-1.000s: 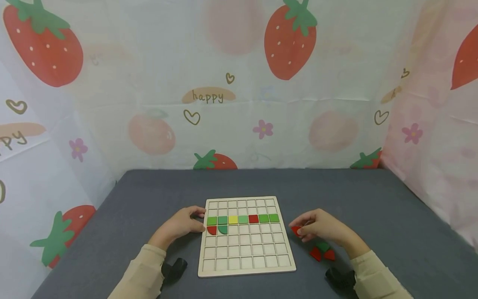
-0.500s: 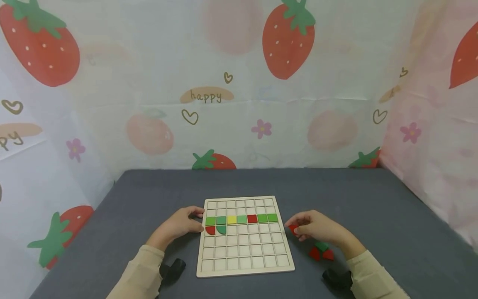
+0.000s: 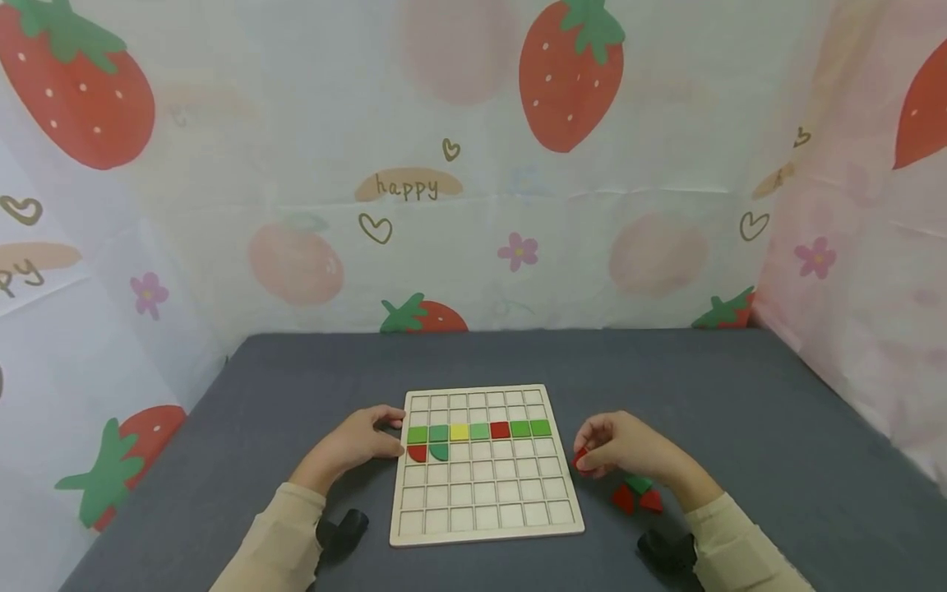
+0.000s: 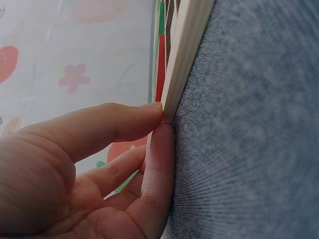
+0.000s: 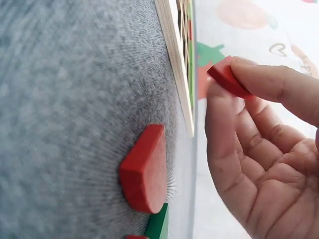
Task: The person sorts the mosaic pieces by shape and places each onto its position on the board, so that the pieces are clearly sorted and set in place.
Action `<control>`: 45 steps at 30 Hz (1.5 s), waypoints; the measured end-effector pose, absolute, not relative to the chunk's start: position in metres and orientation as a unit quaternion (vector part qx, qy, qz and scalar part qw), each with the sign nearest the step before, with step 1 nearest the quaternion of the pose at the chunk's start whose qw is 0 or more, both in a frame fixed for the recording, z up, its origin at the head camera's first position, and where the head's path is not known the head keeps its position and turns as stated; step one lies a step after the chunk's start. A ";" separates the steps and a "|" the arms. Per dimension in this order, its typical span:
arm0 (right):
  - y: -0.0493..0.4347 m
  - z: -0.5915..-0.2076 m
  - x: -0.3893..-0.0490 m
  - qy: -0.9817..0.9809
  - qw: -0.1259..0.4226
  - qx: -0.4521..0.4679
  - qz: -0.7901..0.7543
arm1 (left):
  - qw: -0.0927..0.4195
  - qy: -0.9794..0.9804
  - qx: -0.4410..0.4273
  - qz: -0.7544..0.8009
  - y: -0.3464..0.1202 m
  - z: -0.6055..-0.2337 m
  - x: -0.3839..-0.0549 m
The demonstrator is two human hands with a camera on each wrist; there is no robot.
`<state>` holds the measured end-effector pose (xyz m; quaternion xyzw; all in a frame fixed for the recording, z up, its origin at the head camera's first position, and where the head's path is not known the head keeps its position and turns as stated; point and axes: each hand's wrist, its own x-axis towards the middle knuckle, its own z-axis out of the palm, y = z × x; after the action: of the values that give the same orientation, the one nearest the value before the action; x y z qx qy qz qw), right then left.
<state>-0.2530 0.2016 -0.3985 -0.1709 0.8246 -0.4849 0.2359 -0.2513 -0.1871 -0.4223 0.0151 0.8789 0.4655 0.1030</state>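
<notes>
A square wooden grid board (image 3: 487, 538) lies on the table between the hands. My left hand (image 3: 353, 440) touches its left edge with thumb and index fingertip, set apart along the rim; the left wrist view shows the thumb (image 4: 107, 124) against that edge. To the right of the board, my right hand (image 3: 629, 448) pinches a small red block (image 5: 228, 78) between thumb and fingertips, clear of the board. Across one board row runs a line of coloured squares, including a yellow square (image 3: 459, 432). Below its left end sit a red quarter-circle (image 3: 418, 453) and a green quarter-circle (image 3: 440, 451).
Near the right wrist, loose pieces lie on the dark grey cloth (image 3: 473, 358): a green block (image 3: 639, 483) and red blocks, one a rounded red block (image 5: 152, 174). A strawberry-patterned curtain (image 3: 473, 247) encloses the table's back and sides.
The right hand moved slightly toward the board, then back a little, and the red block has turned in its fingertips. The left hand keeps its place at the board's edge.
</notes>
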 end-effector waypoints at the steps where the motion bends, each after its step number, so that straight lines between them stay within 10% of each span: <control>1: 0.201 -0.398 -0.253 0.829 0.235 -0.171 -0.478 | 0.102 0.878 0.013 0.467 -0.187 -0.423 -0.252; 45: 0.105 -0.396 -0.265 0.829 0.166 -0.090 -0.526 | 0.107 0.878 0.022 0.467 -0.190 -0.424 -0.253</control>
<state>-0.2653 0.1046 -0.3959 -0.0897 0.8291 -0.5262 0.1660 -0.2533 -0.1900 -0.4245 0.0224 0.8776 0.4668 0.1074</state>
